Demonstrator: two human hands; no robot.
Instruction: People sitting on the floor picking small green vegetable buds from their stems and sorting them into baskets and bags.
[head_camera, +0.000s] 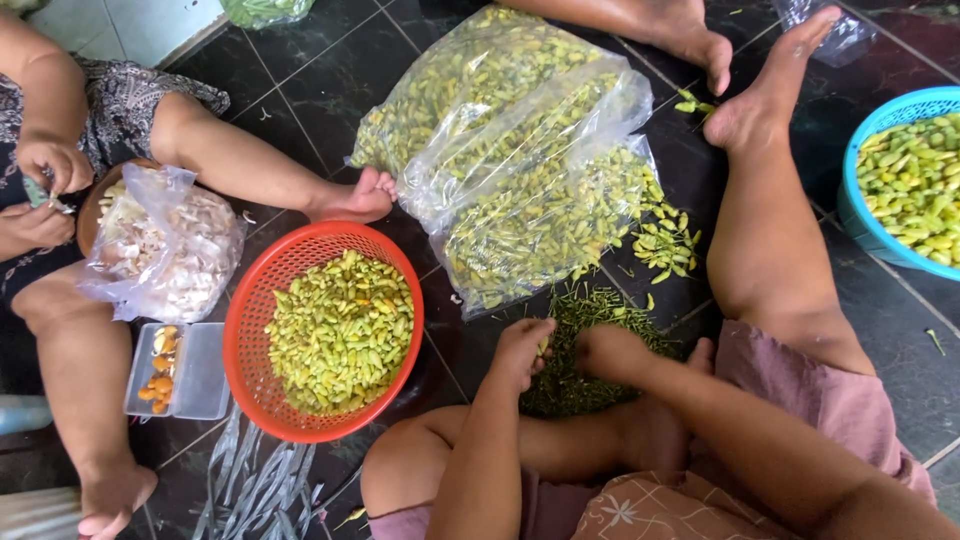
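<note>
Our left hand (522, 350) pinches a small yellow-green chili between curled fingers, and our right hand (608, 352) is clenched beside it, though we cannot tell what it grips; both hover over a dark heap of thin green stems (580, 345) on the glossy black tile floor (900, 360). Left of that heap sits a round red plastic mesh basket (250, 330) full of smooth chilies (342, 332). Just beyond the heap lie crinkled clear plastic bags (520, 150) spilling more.

Home floor workspace, dark floor tiles (330, 80), people sitting barefoot among plastic bags (520, 150) and baskets (250, 330) of chillies
</note>
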